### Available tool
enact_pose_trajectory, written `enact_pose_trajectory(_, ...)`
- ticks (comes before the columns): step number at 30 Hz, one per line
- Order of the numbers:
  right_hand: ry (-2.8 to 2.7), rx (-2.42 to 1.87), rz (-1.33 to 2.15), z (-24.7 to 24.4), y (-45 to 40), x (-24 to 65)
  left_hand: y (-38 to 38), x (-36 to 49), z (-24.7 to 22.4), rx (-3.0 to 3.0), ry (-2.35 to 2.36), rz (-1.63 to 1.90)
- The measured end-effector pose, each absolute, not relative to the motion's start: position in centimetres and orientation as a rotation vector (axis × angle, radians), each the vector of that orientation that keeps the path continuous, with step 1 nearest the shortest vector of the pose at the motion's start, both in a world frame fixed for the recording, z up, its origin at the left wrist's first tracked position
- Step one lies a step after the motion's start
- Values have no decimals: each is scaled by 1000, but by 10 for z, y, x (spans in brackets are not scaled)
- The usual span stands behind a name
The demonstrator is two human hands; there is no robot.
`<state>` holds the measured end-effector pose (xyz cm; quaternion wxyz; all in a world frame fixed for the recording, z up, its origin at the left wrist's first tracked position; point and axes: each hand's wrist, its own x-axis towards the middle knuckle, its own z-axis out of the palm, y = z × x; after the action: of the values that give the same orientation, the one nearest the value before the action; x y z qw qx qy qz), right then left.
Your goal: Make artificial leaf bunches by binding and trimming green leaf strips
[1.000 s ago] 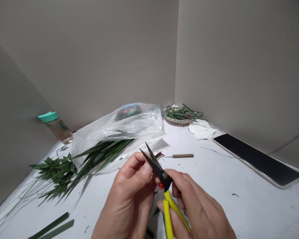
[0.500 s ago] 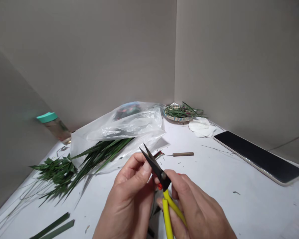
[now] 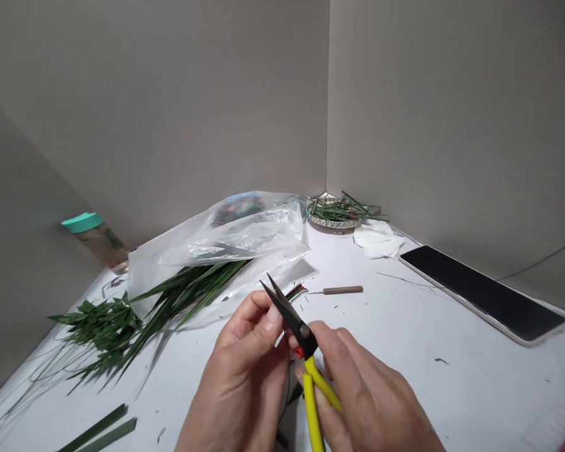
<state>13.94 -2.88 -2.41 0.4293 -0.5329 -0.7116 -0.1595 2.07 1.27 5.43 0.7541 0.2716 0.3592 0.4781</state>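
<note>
Okay, so both hands are close together here, right up against a pair of yellow-handled thread snips (image 3: 302, 331). The right hand (image 3: 371, 395) is clamped around the yellow grips, with the fingers curled over them, while the left hand (image 3: 245, 380) pinches the black blades near the pivot. The blade tips point up and away from the hands and sit slightly apart. There's a dark strip (image 3: 288, 386) just below the left hand, but I can't tell whether it's being held.

Just past the blade tips is a small red-and-green bundle (image 3: 295, 290), with a wooden-handled awl (image 3: 341, 289) beyond it to the right. Further ahead of the hands is a crumpled plastic bag (image 3: 226, 245), with long green leaves (image 3: 188, 295) lying against it. Left of those is a bunch of leafy sprigs (image 3: 98, 329), and two flat green strips (image 3: 98, 428) are down near the left hand.

Way ahead of the hands, a round woven tray (image 3: 332, 215) holds cut greens, with a white tissue (image 3: 376, 240) beside it. Off to the right of the right hand is a long dark glass panel (image 3: 483, 292), and a teal-capped jar (image 3: 94, 240) stands far left.
</note>
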Motion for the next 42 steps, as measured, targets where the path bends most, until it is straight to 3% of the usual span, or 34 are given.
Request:
enact_pose_trajectory(20,-1872,-1303,-486,-33,-29,147,12,25,49,648,764,1031)
enact_pose_trajectory(29,-1967,-1342,-341,-19,-35,190,13,18,52,885,841,1024)
enact_pose_trajectory(38,-2119,-1634,-170,-39,-35,238,8,17,59,998,872,1111)
enact_pose_trajectory(42,-2128,-1533,-137,-16,-31,230,8,16,59,980,811,1109)
